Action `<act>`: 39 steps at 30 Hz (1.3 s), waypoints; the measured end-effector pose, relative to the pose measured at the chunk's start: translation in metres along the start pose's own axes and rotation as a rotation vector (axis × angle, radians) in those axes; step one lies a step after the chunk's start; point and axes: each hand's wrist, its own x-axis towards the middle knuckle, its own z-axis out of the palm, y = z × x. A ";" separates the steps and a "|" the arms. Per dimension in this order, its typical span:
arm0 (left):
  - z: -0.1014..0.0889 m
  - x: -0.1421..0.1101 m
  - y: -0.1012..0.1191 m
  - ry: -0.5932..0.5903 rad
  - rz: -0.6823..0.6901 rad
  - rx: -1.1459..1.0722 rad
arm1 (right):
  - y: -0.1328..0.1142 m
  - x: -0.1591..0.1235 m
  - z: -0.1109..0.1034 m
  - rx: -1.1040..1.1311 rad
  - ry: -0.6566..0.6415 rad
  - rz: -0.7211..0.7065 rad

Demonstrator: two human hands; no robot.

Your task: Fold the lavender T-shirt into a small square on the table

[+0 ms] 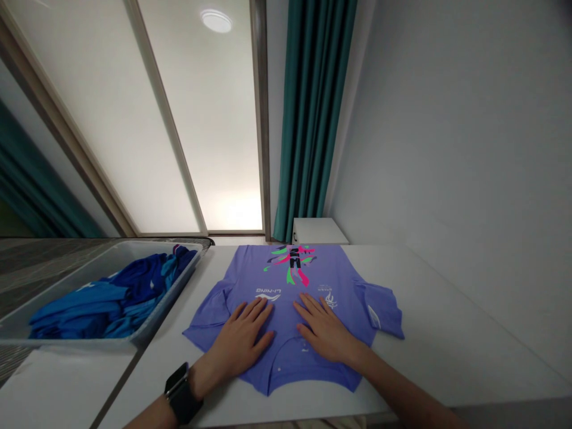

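Pressing down on a purple short-sleeved shirt (290,280) with two bare hands: left hand (239,339) and right hand (324,330) lie flat on the cloth, near each other, around the shirt's lower middle. Fingers (308,307) are spread wide on both hands, holding nothing, with no cloth gathered between them. Step in hand looks like smoothing the shirt flat; no fold shows across its body.

Shirt lies print up on a white table (447,333), its buttoned neck end apparently toward the person. Two sleeves, one out to each side: left sleeve (210,316), right sleeve (379,310). One black watch (181,393) on the left wrist.

Just beside the table, one grey tray (147,310) holds one heap of blue clothes (107,304); garments in it cannot be counted. Farther off: one white cabinet (319,231), two teal curtains (313,107).
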 end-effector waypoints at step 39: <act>0.021 0.052 -0.018 0.040 -0.119 -0.012 | 0.014 0.073 0.012 -0.059 0.089 0.014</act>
